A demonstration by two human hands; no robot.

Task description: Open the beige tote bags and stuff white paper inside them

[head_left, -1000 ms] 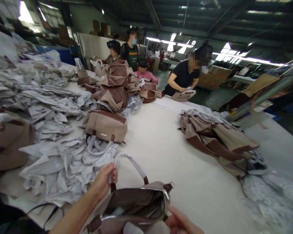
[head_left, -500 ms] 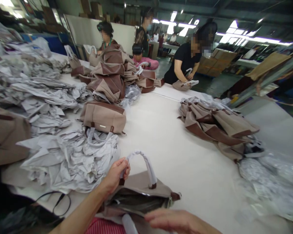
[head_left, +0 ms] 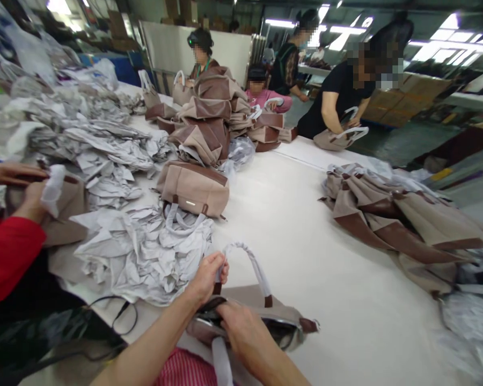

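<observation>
Landmark: the closed handbag (head_left: 193,187) with a small metal plate, which is lying on the white bench (head_left: 279,209).
Striped cloth: pink-red (head_left: 185,370), the nearest, well before the landmark.
Right hand: (head_left: 241,324) fingers bent at the mouth of the open handbag; if they are gripping something there, I cannot tell.
Open handbag: (head_left: 290,317) beige with brown trim, nearer than the landmark and to its right, its mouth partly open.
Left hand: (head_left: 208,274) closed around one foot of the wrapped handle (head_left: 257,266), on the far side of this bag.
Red sleeve: (head_left: 12,252) of a co-worker, left of the landmark and nearer.
Crumpled white sheets: (head_left: 124,252) in a heap, just before the landmark and leftward.
Heaped handbags: (head_left: 421,220) well apart from the landmark, to its right.
Handbag stack: (head_left: 209,110) behind the landmark.
Black-shirted co-worker: (head_left: 332,99) farther, right of the landmark, bending.
</observation>
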